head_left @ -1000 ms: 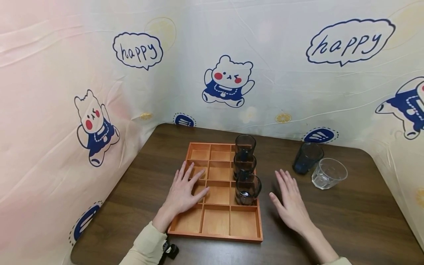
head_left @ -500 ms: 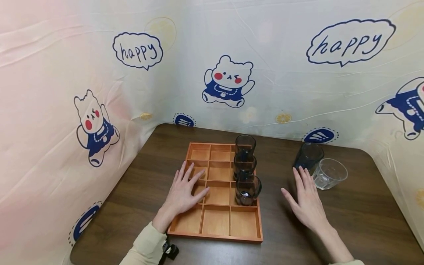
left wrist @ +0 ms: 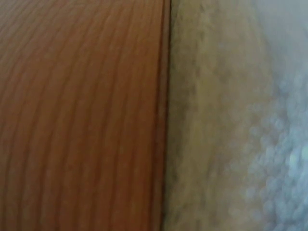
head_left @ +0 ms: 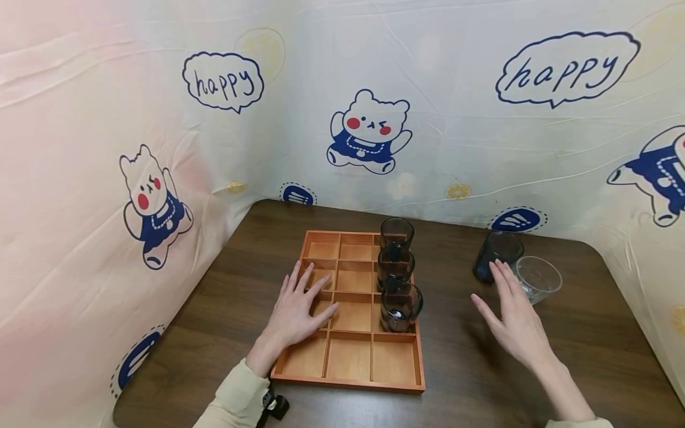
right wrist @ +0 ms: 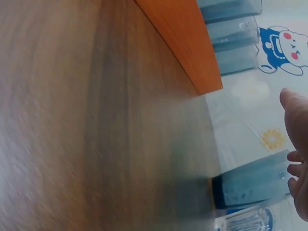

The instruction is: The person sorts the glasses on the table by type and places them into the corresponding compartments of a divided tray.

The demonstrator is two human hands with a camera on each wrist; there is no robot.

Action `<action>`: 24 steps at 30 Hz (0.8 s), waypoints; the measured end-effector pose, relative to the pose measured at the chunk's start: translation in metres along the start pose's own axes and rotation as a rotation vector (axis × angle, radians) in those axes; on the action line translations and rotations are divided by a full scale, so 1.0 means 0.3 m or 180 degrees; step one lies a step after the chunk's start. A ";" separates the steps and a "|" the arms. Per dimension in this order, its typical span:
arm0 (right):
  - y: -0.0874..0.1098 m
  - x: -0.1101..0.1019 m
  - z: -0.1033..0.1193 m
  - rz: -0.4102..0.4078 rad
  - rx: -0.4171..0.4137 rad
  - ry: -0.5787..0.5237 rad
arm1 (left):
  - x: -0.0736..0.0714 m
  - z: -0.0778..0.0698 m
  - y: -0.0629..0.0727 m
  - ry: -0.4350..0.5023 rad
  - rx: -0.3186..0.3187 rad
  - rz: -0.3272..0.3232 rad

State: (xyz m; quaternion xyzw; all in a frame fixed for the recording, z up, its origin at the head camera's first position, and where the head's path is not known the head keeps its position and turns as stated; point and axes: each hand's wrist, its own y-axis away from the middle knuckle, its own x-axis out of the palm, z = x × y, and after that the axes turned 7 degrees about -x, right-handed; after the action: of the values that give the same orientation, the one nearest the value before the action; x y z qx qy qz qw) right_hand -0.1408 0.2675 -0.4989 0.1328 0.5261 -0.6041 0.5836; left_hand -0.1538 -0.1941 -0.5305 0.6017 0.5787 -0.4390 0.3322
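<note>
In the head view my left hand (head_left: 294, 312) lies over the left side of a wooden compartment tray (head_left: 350, 381), its fingers spread and holding nothing. Three dark tinted glasses stand in the tray's right column: a far glass (head_left: 397, 232), a middle glass (head_left: 396, 267) and a near glass (head_left: 401, 303). To the right of the tray, my right hand (head_left: 516, 324) hovers with fingers extended and thumb apart. Its fingertips overlap a dark blue glass (head_left: 489, 258) in the view; whether they touch is unclear. A clear glass (head_left: 541, 278) stands beside that one, partly hidden by the hand.
A dark wooden table (head_left: 449, 368) carries everything. Behind it hangs a printed cloth (head_left: 455, 137) with cartoon bears. A small black object (head_left: 277, 406) sits by my left wrist. The left wrist view shows only blurred wood (left wrist: 82, 115) and an edge.
My right hand has moved right and slightly away from the tray, toward the dark blue and clear glasses. My left hand, the tray and the glasses have stayed in place.
</note>
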 end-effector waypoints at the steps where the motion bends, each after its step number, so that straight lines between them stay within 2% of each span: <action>1: -0.003 -0.006 -0.004 -0.0021 -0.0043 0.0039 | 0.000 0.000 0.001 0.0003 -0.0002 0.0002; 12: -0.066 -0.075 -0.049 -0.0241 -0.0193 0.0210 | 0.005 0.002 0.005 0.0009 0.0020 -0.0026; 24: -0.159 -0.112 -0.140 0.0070 0.0001 0.0276 | 0.001 0.006 0.000 -0.0011 0.0018 0.0011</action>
State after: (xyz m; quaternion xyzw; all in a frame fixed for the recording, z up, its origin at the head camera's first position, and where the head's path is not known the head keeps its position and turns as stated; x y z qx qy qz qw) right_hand -0.1906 0.3086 -0.4673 0.1647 0.5494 -0.5914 0.5669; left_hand -0.1540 -0.1956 -0.5313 0.6029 0.5758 -0.4411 0.3322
